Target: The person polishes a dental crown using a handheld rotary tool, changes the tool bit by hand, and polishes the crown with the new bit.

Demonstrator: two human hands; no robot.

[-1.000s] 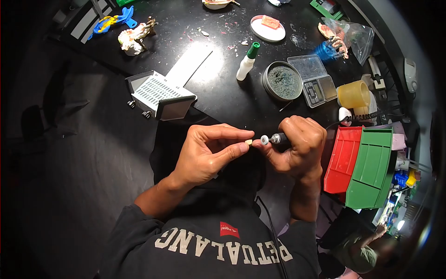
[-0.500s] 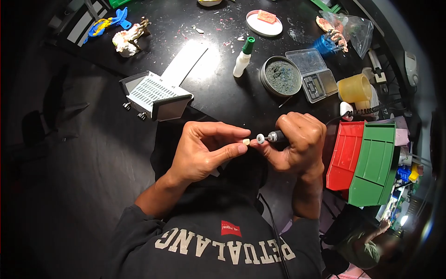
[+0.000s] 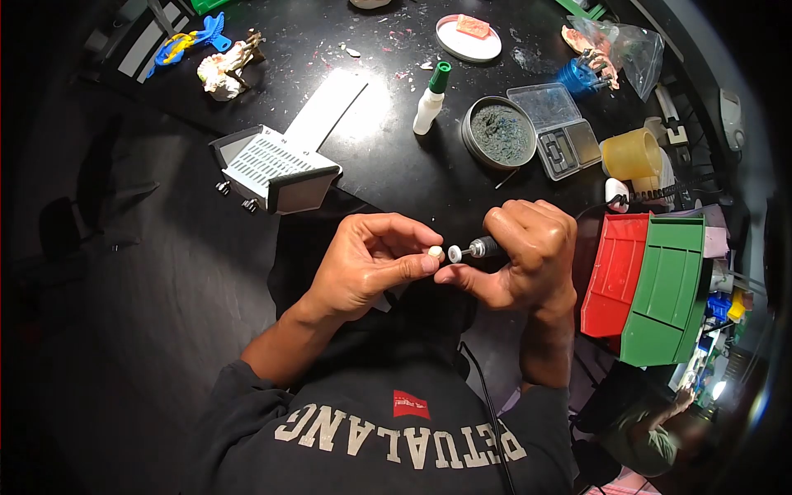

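Between the thumb and index finger of my left hand [image 3: 363,264] is a small cream-coloured dental crown [image 3: 436,252]. My right hand [image 3: 532,252] is wrapped round a dark rotary handpiece [image 3: 487,246]. A white wheel-shaped polishing bit [image 3: 454,254] sits on the handpiece's metal shank, pointing left. The bit is a short way to the right of the crown, and whether they touch is hard to tell. My right thumb stretches out below the bit, its tip close to my left fingertips.
Behind my hands on the black table [image 3: 379,177] stand a green-capped white bottle [image 3: 430,103], a round tin of grey grit [image 3: 498,132] and a pocket scale [image 3: 568,148]. A slotted metal box [image 3: 276,169] is at left, red [image 3: 615,272] and green [image 3: 662,289] trays at right. A person [image 3: 648,437] is at lower right.
The crown has turned slightly in my left fingers. The polishing bit has shifted a little left and down, and my right thumb has moved lower, away from the crown.
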